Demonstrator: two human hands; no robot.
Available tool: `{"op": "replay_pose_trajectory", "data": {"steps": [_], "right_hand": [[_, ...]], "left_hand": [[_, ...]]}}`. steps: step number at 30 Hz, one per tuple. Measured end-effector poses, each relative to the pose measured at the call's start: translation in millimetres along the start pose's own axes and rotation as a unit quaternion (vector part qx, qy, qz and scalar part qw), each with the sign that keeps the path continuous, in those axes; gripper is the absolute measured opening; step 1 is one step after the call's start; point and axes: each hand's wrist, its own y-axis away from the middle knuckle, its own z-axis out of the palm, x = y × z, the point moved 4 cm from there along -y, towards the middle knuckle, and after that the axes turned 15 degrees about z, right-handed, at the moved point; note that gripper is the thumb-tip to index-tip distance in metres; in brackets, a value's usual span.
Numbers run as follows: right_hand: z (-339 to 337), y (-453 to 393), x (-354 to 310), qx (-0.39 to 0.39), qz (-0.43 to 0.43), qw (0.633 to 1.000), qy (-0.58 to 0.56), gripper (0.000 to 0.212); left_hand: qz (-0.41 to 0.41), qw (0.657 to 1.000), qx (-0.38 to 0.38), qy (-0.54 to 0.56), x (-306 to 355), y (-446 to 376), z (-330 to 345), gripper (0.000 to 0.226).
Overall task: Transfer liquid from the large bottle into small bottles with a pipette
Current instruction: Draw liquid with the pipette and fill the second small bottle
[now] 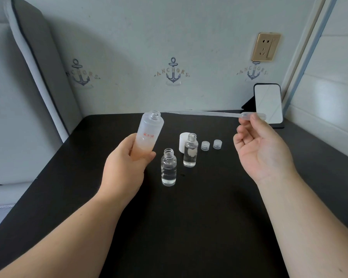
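My left hand [127,167] grips the lower part of the large frosted bottle [149,133], uncapped and tilted right above the black table. My right hand [259,149] pinches the bulb of a clear plastic pipette [209,113], held nearly level. Its tip points left and ends just right of the large bottle's mouth. Two small clear bottles stand open on the table between my hands: the nearer one [168,168] about half full, the farther one [190,151] holding some clear liquid too.
A white cap [182,142] stands behind the farther small bottle. Two small clear caps [205,145] [217,144] lie to its right. A mirror on a stand [268,103] sits at the table's back right corner. A padded headboard [28,77] borders the table's left side.
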Motion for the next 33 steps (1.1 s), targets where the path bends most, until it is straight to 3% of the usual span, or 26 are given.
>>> {"op": "replay_pose_trajectory", "data": {"steps": [5, 11, 15, 21, 26, 33], "right_hand": [[-0.5, 0.1, -0.6, 0.003, -0.014, 0.999, 0.034, 0.01], [1.0, 3.3, -7.9, 0.019, -0.06, 0.996, 0.066, 0.02], [2.8, 5.4, -9.5, 0.016, -0.072, 0.994, 0.081, 0.017], [19.5, 11.6, 6.9, -0.019, -0.076, 0.983, 0.167, 0.031], [30.9, 15.7, 25.7, -0.003, -0.079, 0.974, 0.214, 0.013], [36.8, 14.9, 43.9, 0.001, -0.076, 0.959, 0.274, 0.009]], "left_hand": [[0.02, 1.0, -0.004, -0.018, 5.6, -0.8, -0.1, 0.047], [0.037, 0.997, 0.013, -0.061, 1.9, -1.4, -3.0, 0.033], [0.063, 0.992, 0.026, -0.104, 1.8, 0.3, -3.8, 0.044], [0.094, 0.987, 0.025, -0.127, 4.9, 1.6, 0.9, 0.054], [0.109, 0.983, 0.018, -0.147, 6.5, 1.2, 2.7, 0.053], [0.107, 0.983, 0.009, -0.151, 4.1, 0.5, 4.2, 0.054]]}}
